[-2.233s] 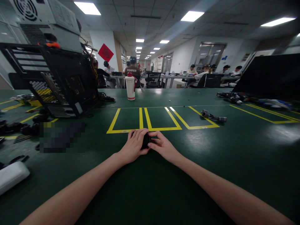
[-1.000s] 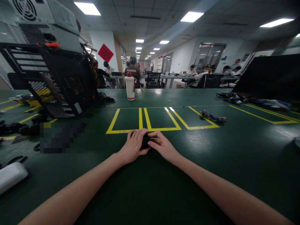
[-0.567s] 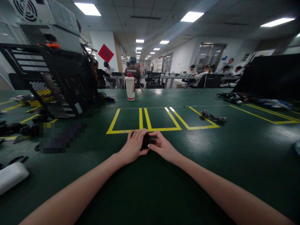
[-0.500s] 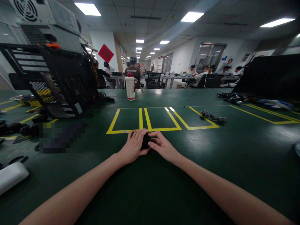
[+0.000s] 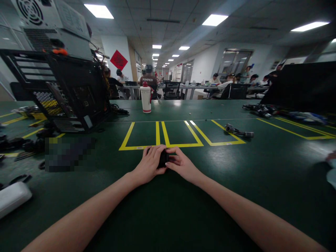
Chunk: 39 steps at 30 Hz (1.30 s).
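A small black object point(image 5: 163, 159) rests at the middle of the green table, mostly covered by fingers, so its kind cannot be made out. My left hand point(image 5: 151, 161) wraps over it from the left, with the thumb on the near side. From the right, my right hand point(image 5: 180, 162) grips its end between thumb and fingers. Just beyond both hands, yellow tape outlines point(image 5: 181, 145) mark the green tabletop point(image 5: 168, 217).
An open black computer case point(image 5: 76, 94) stands at left, a metal power supply point(image 5: 60, 21) above it. A white cup point(image 5: 146, 99) stands farther back. A metal piece with cylindrical ends point(image 5: 238, 131) lies to the right. A white object point(image 5: 14, 199) is near left.
Both hands stay in place around the black object, which appears slightly turned. At the right edge, part of another person has come farther into view.
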Available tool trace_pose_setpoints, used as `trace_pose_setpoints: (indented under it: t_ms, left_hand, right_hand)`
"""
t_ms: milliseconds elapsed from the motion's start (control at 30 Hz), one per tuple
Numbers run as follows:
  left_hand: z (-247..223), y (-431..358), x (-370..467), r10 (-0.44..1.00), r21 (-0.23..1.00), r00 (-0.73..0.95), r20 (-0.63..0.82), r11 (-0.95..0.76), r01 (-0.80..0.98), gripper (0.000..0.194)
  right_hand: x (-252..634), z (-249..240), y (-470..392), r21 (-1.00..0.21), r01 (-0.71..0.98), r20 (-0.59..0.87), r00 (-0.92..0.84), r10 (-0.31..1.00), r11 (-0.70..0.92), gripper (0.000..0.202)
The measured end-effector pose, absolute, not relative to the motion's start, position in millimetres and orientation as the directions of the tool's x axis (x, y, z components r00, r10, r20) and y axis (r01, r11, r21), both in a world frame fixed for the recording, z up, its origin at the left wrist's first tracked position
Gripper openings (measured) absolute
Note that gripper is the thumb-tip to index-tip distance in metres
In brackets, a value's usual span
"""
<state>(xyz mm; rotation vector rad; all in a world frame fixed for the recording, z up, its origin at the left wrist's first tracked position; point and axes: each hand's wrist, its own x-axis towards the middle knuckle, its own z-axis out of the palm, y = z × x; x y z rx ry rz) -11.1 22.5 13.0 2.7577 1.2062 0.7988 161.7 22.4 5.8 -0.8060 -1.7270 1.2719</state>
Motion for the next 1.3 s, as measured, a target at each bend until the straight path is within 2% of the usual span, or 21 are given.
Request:
trace_pose_setpoints:
  t_ms: [133,367,533,700,900,1133,1233,1300]
  left_hand:
    - [12.6,22.8,-10.6,0.687,0.224,0.565,0.458,-0.704,0.674,0.059]
    - [15.1,21.3,-11.2,0.696,0.228,0.570,0.437,-0.699,0.678,0.058]
    - [15.3,21.0,-11.6,0.696,0.230,0.576,0.429,-0.701,0.676,0.059]
    - [12.8,22.1,-11.1,0.689,0.226,0.567,0.452,-0.703,0.675,0.060]
    - [11.9,22.8,-11.1,0.693,0.216,0.566,0.447,-0.698,0.683,0.060]
    - [12.7,22.1,-10.4,0.691,0.214,0.572,0.442,-0.700,0.681,0.058]
    - [13.7,21.4,-10.5,0.693,0.212,0.568,0.444,-0.697,0.685,0.057]
    - [13.8,21.4,-10.7,0.695,0.213,0.568,0.441,-0.696,0.686,0.058]
  right_hand:
    - [160.0,6.0,22.0,-0.955,-0.008,0.272,-0.429,0.862,0.297,0.021]
    - [162.1,5.8,26.6,-0.970,0.021,0.208,-0.443,0.872,0.243,0.032]
    - [162.4,4.6,23.6,-0.969,-0.027,0.228,-0.467,0.854,0.244,0.030]
    - [159.6,7.9,22.0,-0.968,-0.028,0.239,-0.415,0.878,0.251,0.020]
    - [160.3,5.3,28.0,-0.976,0.015,0.192,-0.417,0.889,0.218,0.032]
    - [162.5,3.0,24.1,-0.959,-0.043,0.269,-0.438,0.858,0.279,0.028]
    - [162.2,4.5,24.0,-0.960,-0.041,0.268,-0.423,0.865,0.277,0.020]
    - [162.0,4.8,25.3,-0.964,-0.025,0.250,-0.412,0.876,0.264,0.023]
